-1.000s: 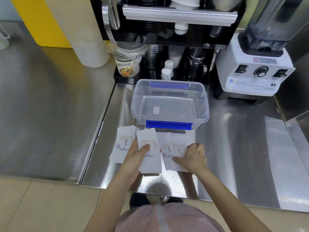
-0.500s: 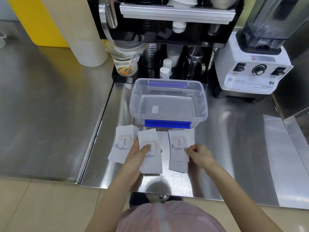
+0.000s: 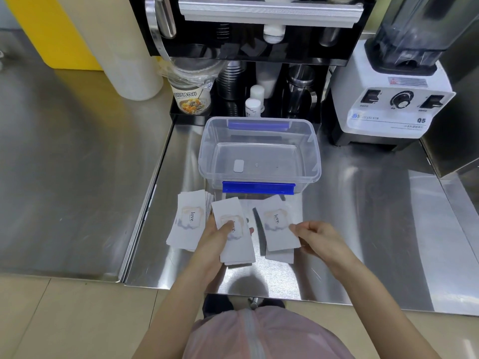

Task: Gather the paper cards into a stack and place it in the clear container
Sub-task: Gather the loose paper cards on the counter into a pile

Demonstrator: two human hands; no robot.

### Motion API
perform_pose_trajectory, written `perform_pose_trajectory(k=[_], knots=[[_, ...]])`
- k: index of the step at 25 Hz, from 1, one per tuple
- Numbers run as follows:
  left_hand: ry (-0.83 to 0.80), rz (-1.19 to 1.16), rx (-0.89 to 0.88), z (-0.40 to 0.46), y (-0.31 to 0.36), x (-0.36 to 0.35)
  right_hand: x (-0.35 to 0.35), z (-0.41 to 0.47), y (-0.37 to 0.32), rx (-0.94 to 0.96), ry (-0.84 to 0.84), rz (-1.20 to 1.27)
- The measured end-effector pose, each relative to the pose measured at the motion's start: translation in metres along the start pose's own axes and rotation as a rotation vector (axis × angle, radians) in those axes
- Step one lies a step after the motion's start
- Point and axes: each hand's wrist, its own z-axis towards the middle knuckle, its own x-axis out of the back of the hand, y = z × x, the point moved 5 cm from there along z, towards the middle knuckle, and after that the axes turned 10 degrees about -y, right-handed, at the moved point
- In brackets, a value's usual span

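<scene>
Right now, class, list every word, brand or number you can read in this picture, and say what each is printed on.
"love." on the left card and the right card, the latter pinched by the right hand.
The same word on the middle card, partly hidden by the left hand.
"Q5" on the white blender base.
Brand beside it, red warning sticker, switch captions: too small.
Cup label: Chinese characters, blurred.

This is the prep counter of a drinks shop or café kitchen — the stainless steel worktop (image 3: 77,164) runs wall to wall in seamed sections. A commercial blender (image 3: 396,99) with dial and rocker switches stands at the back right, beside a black cup-sealing machine (image 3: 259,29) with a metal lever. Under that machine sit stacked steel shaker cups (image 3: 230,79), small white bottles (image 3: 252,106) and a labelled tub of topping (image 3: 191,99) — stock of a beverage bar.
</scene>
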Motion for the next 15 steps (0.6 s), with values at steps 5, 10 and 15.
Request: perform_pose_trajectory(k=[5, 10, 15], knots=[[-0.052, -0.087, 0.01, 0.0, -0.002, -0.012, -0.036, -0.009, -0.009, 0.062, -0.14, -0.069], [-0.001, 0.001, -0.051, -0.004, 0.0, -0.007, -0.044, 0.005, -0.008, 0.167, -0.023, -0.289], [-0.006, -0.034, -0.037, -0.003, 0.005, 0.001, -0.022, 0.018, 0.004, -0.009, 0.289, -0.812]])
